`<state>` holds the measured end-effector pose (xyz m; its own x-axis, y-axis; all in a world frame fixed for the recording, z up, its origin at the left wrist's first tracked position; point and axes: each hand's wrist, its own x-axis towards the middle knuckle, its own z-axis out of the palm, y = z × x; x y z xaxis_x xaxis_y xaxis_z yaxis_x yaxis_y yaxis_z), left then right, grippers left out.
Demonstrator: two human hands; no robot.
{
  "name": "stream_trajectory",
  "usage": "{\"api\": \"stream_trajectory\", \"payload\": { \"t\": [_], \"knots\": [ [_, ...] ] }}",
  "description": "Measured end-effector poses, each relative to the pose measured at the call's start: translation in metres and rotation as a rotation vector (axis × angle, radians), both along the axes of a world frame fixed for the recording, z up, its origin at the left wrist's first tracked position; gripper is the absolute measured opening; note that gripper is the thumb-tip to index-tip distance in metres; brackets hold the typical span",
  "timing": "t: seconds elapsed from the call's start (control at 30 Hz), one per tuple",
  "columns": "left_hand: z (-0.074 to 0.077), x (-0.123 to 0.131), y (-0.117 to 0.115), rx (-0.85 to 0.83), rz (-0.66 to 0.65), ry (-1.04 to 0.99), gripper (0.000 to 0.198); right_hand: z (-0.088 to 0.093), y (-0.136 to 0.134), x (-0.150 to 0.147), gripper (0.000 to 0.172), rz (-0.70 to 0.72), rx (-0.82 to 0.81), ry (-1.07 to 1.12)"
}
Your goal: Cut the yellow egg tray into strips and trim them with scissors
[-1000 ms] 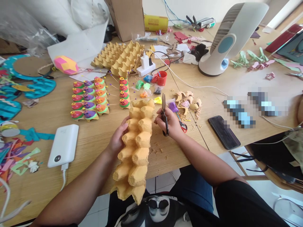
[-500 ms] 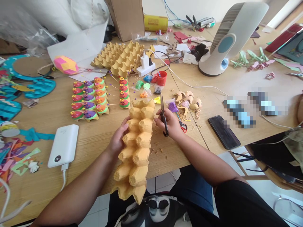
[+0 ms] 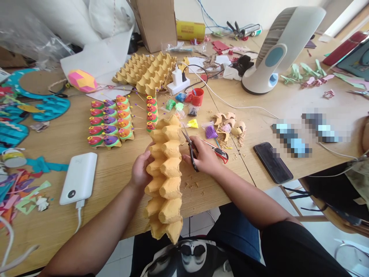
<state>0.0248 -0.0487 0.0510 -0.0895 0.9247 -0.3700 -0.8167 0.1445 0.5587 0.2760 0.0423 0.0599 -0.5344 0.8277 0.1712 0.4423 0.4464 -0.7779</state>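
Observation:
A yellow egg carton strip (image 3: 164, 177), two rows of cups wide, is tilted upright over the table's front edge. My left hand (image 3: 142, 169) grips its left side, thumb on the near face and the other fingers hidden behind. In my right hand (image 3: 203, 157) is a pair of scissors (image 3: 192, 150) with black handles, the fingers wrapped round them. The blades point up and left, close to the strip's right edge near its top; whether they touch it I cannot tell. Just behind my right hand lies a red box cutter (image 3: 220, 153).
Decorated carton cups (image 3: 111, 123) stand in rows at the left, before larger egg trays (image 3: 147, 71). Carton scraps (image 3: 229, 125), a red mug (image 3: 196, 96), a phone (image 3: 272, 162) and a white fan (image 3: 276, 54) are farther right. A power bank (image 3: 78, 178) lies left.
The scissors have swung left and down toward the strip with my right hand. My left hand has turned the strip more upright and shifted it slightly left at the top.

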Motion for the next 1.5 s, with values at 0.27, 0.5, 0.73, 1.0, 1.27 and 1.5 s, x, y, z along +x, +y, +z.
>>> {"api": "stream_trajectory", "payload": {
  "t": [0.27,0.5,0.73,1.0,1.27,1.5],
  "knots": [
    [0.005,-0.003,-0.002,-0.005,-0.025,0.006,0.041,-0.001,0.004,0.002,0.045,-0.026,-0.085,0.099],
    [0.014,0.003,-0.004,0.050,-0.036,0.022,0.044,0.003,0.007,-0.002,0.049,-0.051,-0.298,0.254],
    [0.010,0.002,-0.002,0.089,-0.029,0.122,0.043,0.008,0.003,-0.008,0.056,0.058,-0.511,0.411],
    [0.011,0.003,-0.002,0.048,0.031,0.123,0.047,0.003,0.001,-0.001,0.034,0.039,-0.174,0.159],
    [0.004,0.006,-0.003,0.045,0.031,0.078,0.061,0.003,-0.002,-0.004,0.042,0.000,-0.012,-0.037],
    [0.000,0.002,-0.001,0.026,-0.023,0.004,0.055,0.002,-0.002,-0.004,0.044,-0.008,0.017,-0.057]
  ]
}}
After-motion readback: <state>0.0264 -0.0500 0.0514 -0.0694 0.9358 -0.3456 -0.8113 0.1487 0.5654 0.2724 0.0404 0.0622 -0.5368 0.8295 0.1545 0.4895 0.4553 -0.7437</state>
